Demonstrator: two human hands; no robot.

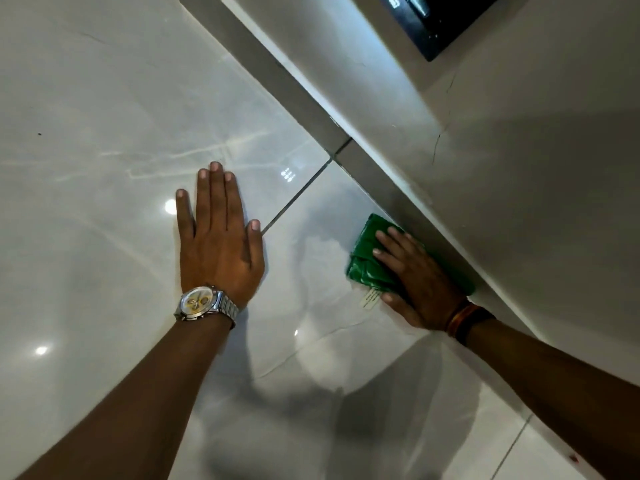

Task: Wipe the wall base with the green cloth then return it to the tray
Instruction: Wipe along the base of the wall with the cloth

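A folded green cloth (365,258) with a small white label lies pressed against the grey wall base (311,112), which runs diagonally from the top centre to the lower right. My right hand (415,277) lies flat on top of the cloth, fingers spread over it, holding it to the skirting. My left hand (220,237), with a silver watch on the wrist, rests flat and open on the glossy floor tile to the left. No tray is in view.
Glossy white marble-look floor tiles (104,168) with a grout line fill the left and bottom. The light wall (519,150) rises above the skirting, with a thin crack. A dark panel (433,19) sits on the wall at the top right.
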